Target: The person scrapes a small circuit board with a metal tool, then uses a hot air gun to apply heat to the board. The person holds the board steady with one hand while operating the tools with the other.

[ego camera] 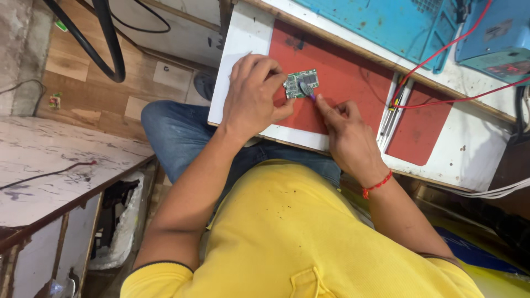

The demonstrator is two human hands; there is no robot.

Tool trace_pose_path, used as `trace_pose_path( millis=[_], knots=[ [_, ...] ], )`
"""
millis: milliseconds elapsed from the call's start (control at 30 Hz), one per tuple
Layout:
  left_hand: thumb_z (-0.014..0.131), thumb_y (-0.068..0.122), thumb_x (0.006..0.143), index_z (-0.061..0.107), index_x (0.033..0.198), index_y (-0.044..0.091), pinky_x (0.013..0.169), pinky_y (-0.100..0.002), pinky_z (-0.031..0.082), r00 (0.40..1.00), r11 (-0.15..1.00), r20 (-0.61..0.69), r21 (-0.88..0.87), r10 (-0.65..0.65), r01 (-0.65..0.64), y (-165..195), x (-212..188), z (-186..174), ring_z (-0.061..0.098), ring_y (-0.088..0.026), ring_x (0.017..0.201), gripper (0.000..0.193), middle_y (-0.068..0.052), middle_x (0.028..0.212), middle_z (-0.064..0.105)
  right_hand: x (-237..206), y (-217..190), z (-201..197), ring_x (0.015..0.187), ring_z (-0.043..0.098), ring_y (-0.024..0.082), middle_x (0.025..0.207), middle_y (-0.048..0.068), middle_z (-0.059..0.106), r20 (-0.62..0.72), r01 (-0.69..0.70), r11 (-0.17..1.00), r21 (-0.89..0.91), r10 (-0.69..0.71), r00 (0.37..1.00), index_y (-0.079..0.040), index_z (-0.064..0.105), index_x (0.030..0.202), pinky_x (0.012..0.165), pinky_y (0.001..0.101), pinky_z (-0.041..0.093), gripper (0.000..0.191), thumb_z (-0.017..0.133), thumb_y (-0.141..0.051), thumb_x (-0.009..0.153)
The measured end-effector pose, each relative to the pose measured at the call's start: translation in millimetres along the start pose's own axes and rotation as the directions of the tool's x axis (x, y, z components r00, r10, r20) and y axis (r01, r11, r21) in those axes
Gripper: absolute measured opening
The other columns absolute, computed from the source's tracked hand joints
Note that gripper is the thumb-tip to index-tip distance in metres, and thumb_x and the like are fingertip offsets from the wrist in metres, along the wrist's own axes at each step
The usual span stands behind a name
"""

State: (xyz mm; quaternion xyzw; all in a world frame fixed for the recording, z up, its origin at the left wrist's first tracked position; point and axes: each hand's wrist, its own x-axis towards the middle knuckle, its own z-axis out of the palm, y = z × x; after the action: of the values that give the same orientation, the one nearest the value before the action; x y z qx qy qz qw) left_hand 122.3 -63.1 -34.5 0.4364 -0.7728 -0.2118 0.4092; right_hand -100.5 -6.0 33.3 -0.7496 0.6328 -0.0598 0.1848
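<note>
Near the frame's upper centre, the left hand [251, 91] pinches a small green circuit board [301, 84] on the red mat [342, 77] of the bench [243, 33]. The right hand [345, 129] grips a thin purple-tipped tool [310, 95] touching it. A slip could likely scratch the board.

A small green circuit board [301, 84] with glinting metal parts lies on a matt red rubbery mat [353, 83]. The white worktop [243, 38] looks smooth and scuffed.

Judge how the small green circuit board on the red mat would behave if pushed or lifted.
The circuit board looks thin and flat, so probably stiff and light. It would likely slide on the red mat unless steadied, as the left hand does. Its exposed components seem fragile.
</note>
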Motion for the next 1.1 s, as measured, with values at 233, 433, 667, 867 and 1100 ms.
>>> trace_pose_path(
  millis=[233,433,667,867,1100],
  knots=[
    [0.09,0.023,0.071,0.074,0.102,0.005,0.108,-0.047,0.04,1.0,1.0,0.014,0.025,0.014,-0.015,-1,9,12,0.054,-0.027,0.115,0.04,-0.005,0.111,0.06,6,17,-4,0.074,0.065,0.041,0.108,0.019,0.061,0.033,0.029,0.997,-0.072,-0.026,0.999,-0.02,0.063,0.145,0.063,0.05,0.054,0.055,0.059,-0.002,0.093],
    [0.09,0.022,0.071,0.073,0.103,0.006,0.106,-0.047,0.041,1.0,0.999,0.024,0.045,-0.012,0.011,8,18,18,0.054,-0.029,0.116,0.039,-0.006,0.113,0.06,15,33,-22,0.071,0.065,0.038,0.108,0.015,0.063,0.126,0.148,0.983,-0.105,-0.135,0.983,-0.022,0.063,0.144,0.062,0.0478,0.055,0.059,0.059,-0.001,0.089],
    [0.089,0.025,0.07,0.069,0.109,0.005,0.104,-0.047,0.042,0.999,0.997,0.015,0.064,-0.031,0.03,24,22,21,0.052,-0.031,0.116,0.048,-0.009,0.117,0.057,27,48,-39,0.077,0.067,0.035,0.107,0.014,0.063,0.071,0.268,0.955,-0.127,-0.261,0.963,-0.023,0.063,0.144,0.066,0.0452,0.057,0.056,0.06,-0.004,0.092],
    [0.09,0.027,0.07,0.067,0.112,0.007,0.102,-0.045,0.042,0.997,0.993,0.04,0.1,-0.071,0.067,42,25,28,0.053,-0.03,0.114,0.052,-0.008,0.12,0.057,22,55,-50,0.074,0.067,0.036,0.11,0.014,0.064,0.079,0.252,0.953,-0.166,-0.241,0.967,-0.023,0.062,0.146,0.061,0.0458,0.056,0.061,0.058,-0.004,0.088],
    [0.091,0.027,0.07,0.067,0.115,0.007,0.102,-0.045,0.043,0.993,0.986,0.072,0.143,-0.093,0.082,64,23,47,0.052,-0.03,0.115,0.055,-0.007,0.12,0.056,-1,73,-51,0.067,0.066,0.038,0.113,0.017,0.062,0.082,0.236,0.956,-0.176,-0.224,0.971,-0.023,0.061,0.146,0.06,0.0484,0.056,0.06,0.054,-0.005,0.09]
  ],
)
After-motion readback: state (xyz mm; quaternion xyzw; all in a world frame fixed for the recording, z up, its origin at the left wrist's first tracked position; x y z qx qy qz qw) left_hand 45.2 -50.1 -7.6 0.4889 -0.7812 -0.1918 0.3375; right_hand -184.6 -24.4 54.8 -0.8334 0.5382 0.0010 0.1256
